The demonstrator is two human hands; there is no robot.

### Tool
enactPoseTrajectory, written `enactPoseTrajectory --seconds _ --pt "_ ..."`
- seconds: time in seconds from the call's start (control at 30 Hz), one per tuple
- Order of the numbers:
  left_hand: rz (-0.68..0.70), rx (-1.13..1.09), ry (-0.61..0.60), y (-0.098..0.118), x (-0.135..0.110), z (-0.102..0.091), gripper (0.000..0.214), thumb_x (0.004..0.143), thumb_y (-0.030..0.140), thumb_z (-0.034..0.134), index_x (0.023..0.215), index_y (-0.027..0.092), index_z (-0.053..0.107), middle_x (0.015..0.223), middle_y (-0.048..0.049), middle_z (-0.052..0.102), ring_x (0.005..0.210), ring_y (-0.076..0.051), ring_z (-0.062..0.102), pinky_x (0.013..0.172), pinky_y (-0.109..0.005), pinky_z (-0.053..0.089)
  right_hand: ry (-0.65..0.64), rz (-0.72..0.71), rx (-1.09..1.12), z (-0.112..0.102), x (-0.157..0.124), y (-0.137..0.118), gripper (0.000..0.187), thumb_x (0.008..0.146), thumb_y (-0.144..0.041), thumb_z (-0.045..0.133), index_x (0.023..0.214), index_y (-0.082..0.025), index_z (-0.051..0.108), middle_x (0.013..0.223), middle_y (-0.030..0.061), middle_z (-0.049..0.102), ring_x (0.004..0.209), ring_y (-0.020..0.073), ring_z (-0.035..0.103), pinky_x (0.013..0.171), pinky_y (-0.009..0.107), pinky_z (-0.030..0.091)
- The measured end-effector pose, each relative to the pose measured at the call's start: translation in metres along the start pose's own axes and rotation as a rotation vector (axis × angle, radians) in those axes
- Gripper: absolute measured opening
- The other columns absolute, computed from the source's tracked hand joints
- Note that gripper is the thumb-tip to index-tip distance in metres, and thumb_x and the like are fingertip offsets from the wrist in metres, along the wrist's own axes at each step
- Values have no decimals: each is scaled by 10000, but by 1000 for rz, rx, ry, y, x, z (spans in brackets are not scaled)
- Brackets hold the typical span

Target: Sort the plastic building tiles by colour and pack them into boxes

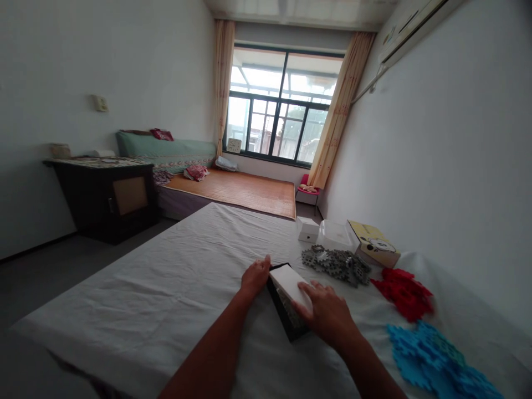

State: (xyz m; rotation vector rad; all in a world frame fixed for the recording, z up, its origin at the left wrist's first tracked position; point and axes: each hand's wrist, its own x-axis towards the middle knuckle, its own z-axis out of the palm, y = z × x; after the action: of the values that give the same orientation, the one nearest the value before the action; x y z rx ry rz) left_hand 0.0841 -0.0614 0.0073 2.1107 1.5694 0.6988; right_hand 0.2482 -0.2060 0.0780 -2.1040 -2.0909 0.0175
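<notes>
A shallow black box (285, 317) lies on the white-covered table in front of me. A flat white box (286, 280) rests at a tilt in or over it; how deep it sits I cannot tell. My left hand (254, 279) grips the black box at its far left corner, fingers curled and partly hidden. From the right, my right hand (326, 311) holds the white box near its close end, with the thumb on the left side and the fingers over the top. Something pale and patterned shows in the gap between the two boxes, too dim to name.
Grey interlocking plastic pieces (336, 265) lie beyond my right hand, with red pieces (405, 293) and blue pieces (436, 354) nearer. Behind them stand a small white box (307, 229), a clear plastic container (334, 235) and a yellow box (374, 244). The wall borders the right.
</notes>
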Motion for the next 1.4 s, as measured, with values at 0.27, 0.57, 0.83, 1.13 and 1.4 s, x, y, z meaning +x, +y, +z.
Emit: enactPoseTrajectory --seconds 0.27,0.57,0.83,1.13,1.4 --pt "1 67 15 6 -2 -2 576 907 567 252 916 223 713 1002 -86 698 1000 -230 615 816 -281 439 33 37 -132 19 -5 -17 520 838 -593 395 1244 -298 531 1223 142 569 1074 353 482 777 497 414" --pt "47 59 16 3 0 -1 467 894 523 331 909 242 704 984 -69 688 999 -218 611 865 -286 418 -44 51 -14 14 -4 -12 650 760 -655 476 1311 -312 462 1363 142 463 1183 383 407 859 558 366" --pt "200 18 64 -9 14 -1 345 875 406 390 938 238 685 953 -60 710 992 -220 618 851 -283 445 -64 78 250 34 -14 9 1024 577 -416 679 1462 -230 199 1476 139 280 1274 348 311 974 454 347" --pt "145 -192 83 -20 28 1 443 819 523 343 863 236 678 908 -41 713 877 -232 664 714 -307 534 222 87 342 -4 -63 109 939 612 -344 627 1440 -154 228 1400 147 386 1298 302 316 1094 446 213" --pt "180 -156 78 -9 24 1 357 797 510 403 800 274 671 879 -8 708 894 -223 660 760 -313 536 517 569 -78 -25 -158 335 791 618 -400 559 1351 -167 372 1295 152 509 1211 324 461 1011 441 338"
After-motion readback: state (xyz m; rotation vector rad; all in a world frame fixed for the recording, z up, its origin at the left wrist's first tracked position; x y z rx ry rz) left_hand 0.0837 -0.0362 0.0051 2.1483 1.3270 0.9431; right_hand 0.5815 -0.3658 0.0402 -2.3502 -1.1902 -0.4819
